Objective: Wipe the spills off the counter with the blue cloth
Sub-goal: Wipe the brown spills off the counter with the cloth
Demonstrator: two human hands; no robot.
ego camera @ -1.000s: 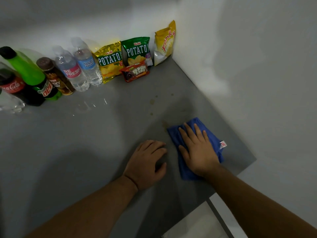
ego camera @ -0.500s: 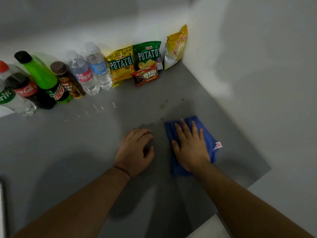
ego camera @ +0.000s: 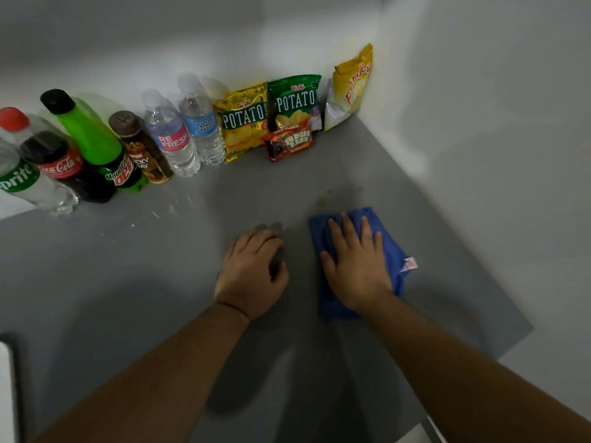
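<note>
A folded blue cloth [ego camera: 391, 251] with a small white tag lies on the grey counter [ego camera: 128, 282] near the right wall. My right hand [ego camera: 355, 266] presses flat on the cloth, fingers spread and pointing away from me. Faint brownish spill spots [ego camera: 321, 201] mark the counter just beyond the cloth's far edge. My left hand [ego camera: 252, 270] rests on the bare counter to the left of the cloth, fingers curled loosely, holding nothing.
Along the back wall stand several drink bottles [ego camera: 96, 145] and water bottles [ego camera: 174, 135], then snack bags [ego camera: 244, 123] and a fudge bar pack [ego camera: 289, 143]. Small wet drops [ego camera: 153, 215] glint near the bottles. The white wall [ego camera: 479, 139] bounds the right side.
My right hand has slid the cloth away from me over the brown spots nearest it. My left hand has stayed beside it on the counter.
</note>
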